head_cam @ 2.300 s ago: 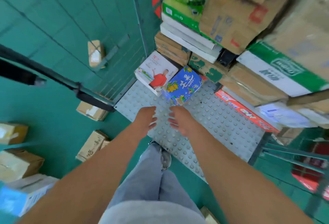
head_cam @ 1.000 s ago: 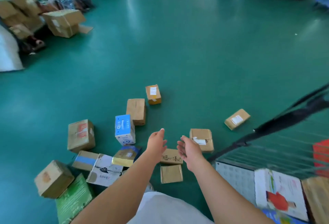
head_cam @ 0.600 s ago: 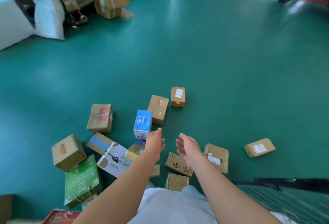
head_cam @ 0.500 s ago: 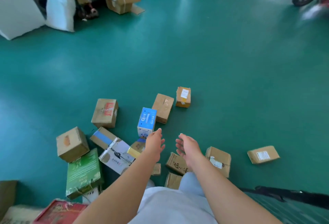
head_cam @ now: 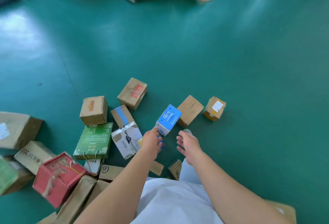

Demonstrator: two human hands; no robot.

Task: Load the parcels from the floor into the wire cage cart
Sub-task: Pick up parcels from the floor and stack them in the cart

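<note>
Parcels lie scattered over the green floor [head_cam: 231, 63], the wire cage cart nowhere in sight. The blue box [head_cam: 168, 119] stands upright just ahead of both empty hands. The left hand [head_cam: 151, 141], fingers relaxed, almost reaches its near corner; the right hand [head_cam: 188, 142], spread loose, hangs slightly farther off.

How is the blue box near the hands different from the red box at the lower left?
The blue box is blue and white with a handle strip on top; the red box is red with string tied around it. The blue box looks narrower, the red box broader. The left hand reaches close to the blue box; the red box lies away from both hands. Both rest on the green floor.
</note>
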